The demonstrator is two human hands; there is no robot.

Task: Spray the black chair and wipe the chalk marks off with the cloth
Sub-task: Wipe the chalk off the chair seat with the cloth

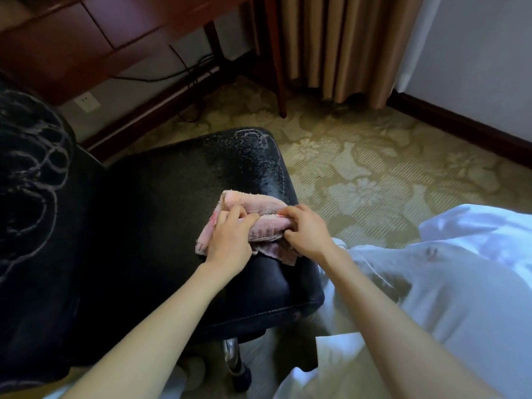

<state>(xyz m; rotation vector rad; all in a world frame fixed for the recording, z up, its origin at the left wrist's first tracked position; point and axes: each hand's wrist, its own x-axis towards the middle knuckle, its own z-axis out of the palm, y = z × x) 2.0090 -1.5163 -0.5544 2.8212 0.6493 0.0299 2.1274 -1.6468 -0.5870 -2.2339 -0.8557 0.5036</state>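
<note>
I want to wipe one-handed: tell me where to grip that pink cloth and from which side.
Grip the bunched ridge across the middle of the pink cloth, coming down from above. It lies crumpled on the black chair seat, so its flat edges give little purchase. The left hand and right hand already pinch there.

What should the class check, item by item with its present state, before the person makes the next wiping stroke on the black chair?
1. Both hands on the pink cloth: ok, left hand and right hand grip it.
2. Cloth resting on the chair seat: ok.
3. Seat wetted: ok, droplets cover the far part.
4. Seat free of chalk: not ok, chalk marks at the far corner.
5. Backrest free of chalk: not ok, loops show.
6. Spray bottle within reach: cannot tell, not in view.
</note>
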